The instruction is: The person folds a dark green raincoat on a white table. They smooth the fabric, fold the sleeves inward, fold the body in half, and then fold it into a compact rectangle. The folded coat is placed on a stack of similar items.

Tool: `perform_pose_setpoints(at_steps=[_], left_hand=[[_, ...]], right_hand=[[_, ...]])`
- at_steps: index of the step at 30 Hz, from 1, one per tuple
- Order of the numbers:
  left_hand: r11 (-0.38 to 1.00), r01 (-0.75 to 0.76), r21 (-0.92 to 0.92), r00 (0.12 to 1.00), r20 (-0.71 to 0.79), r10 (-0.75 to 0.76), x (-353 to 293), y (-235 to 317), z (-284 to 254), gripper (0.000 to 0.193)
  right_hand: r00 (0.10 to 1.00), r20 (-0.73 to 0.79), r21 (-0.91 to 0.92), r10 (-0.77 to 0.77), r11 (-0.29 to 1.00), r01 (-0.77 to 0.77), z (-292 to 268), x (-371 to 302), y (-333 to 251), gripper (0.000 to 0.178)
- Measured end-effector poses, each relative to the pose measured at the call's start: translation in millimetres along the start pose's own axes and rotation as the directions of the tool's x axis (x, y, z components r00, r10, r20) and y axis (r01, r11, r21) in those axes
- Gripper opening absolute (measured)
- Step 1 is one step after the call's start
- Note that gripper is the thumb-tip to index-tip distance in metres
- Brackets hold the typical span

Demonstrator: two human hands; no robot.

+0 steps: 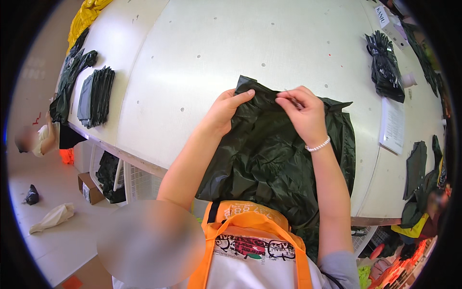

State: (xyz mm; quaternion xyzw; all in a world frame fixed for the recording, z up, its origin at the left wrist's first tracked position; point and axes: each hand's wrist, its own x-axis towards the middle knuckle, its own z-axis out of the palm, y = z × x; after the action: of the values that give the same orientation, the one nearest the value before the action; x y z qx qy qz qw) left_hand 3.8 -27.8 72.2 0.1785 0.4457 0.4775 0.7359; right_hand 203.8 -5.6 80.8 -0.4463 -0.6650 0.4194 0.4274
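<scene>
A large piece of shiny dark green fabric (269,154) lies crumpled over the near edge of the table, its lower part hanging toward my lap. My left hand (226,108) is closed on its upper left edge, thumb on top, beside a corner that sticks up. To the right, my right hand (304,108) pinches the folded top edge between thumb and fingertips. A small dark sliver shows among the right fingers; I cannot make out what it is. A beaded bracelet (318,144) circles my right wrist.
On the white table (192,58), a stack of folded dark pieces (96,96) stands at left. A tied dark bundle (385,65), paper sheets (392,125) and a white box (391,24) lie at right. Another person (45,137) is at far left. White crates (142,185) stand below the table.
</scene>
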Motion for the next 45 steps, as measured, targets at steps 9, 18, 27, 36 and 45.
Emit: perform_pose_setpoints(at_steps=[9, 18, 27, 36, 45], left_hand=[[0.998, -0.058, -0.009, 0.998, -0.01, 0.058, -25.9, -0.5, 6.3, 0.023], [0.933, -0.241, 0.267, 0.965, -0.035, 0.259, -33.6, 2.3, 23.5, 0.021], [0.963, -0.057, -0.263, 0.997, -0.07, 0.04, -27.7, -3.7, 7.5, 0.023], [0.961, -0.033, -0.273, 0.999, -0.035, 0.024, -29.3, -2.6, 9.4, 0.025], [0.978, -0.085, -0.188, 0.996, -0.025, 0.082, -35.1, 0.7, 13.1, 0.025]], right_hand=[[0.994, 0.0, -0.031, -0.109, 0.994, 0.109, 19.2, -6.1, -27.0, 0.017], [0.998, -0.033, -0.079, 0.053, 0.995, -0.056, 29.7, -12.6, -13.8, 0.009], [0.994, -0.092, 0.048, 0.067, 0.997, -0.063, 9.7, -19.3, -30.4, 0.021], [0.962, -0.032, -0.329, -0.27, 0.912, 0.245, 4.4, -24.0, -28.2, 0.021], [0.892, 0.086, -0.637, -0.443, 0.664, 0.392, 1.4, -18.2, -36.7, 0.022]])
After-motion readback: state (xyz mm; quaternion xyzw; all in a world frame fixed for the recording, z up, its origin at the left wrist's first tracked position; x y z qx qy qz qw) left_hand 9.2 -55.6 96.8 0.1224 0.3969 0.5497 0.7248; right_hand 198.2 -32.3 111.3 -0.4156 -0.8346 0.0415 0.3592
